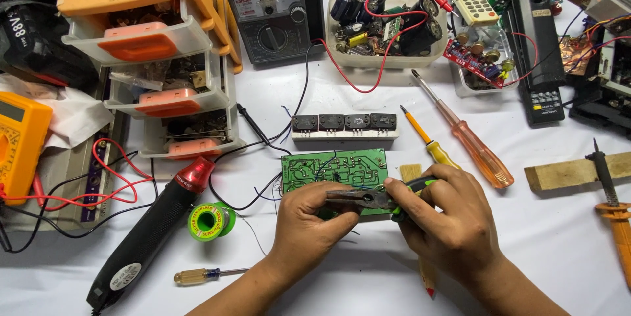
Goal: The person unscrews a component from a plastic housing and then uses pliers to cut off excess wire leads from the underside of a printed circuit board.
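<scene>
A green circuit board [335,168] lies solder side up in the middle of the white table, joined to a strip carrying several black transistors [344,123]. My right hand [447,220] grips the green-and-black handles of a pair of pliers [365,199], whose dark jaws point left over the board's near edge. My left hand [307,220] pinches at the jaw tips, fingers resting on the board's lower edge. Thin dark wires trail from the board.
Near my left hand lie a solder spool [209,221], a black-and-red heat tool [154,227] and a small screwdriver [204,276]. Two screwdrivers [470,138] lie right of the board. An analog meter [273,7], drawer unit [154,59], parts tub [384,23] and wood block [575,171] surround.
</scene>
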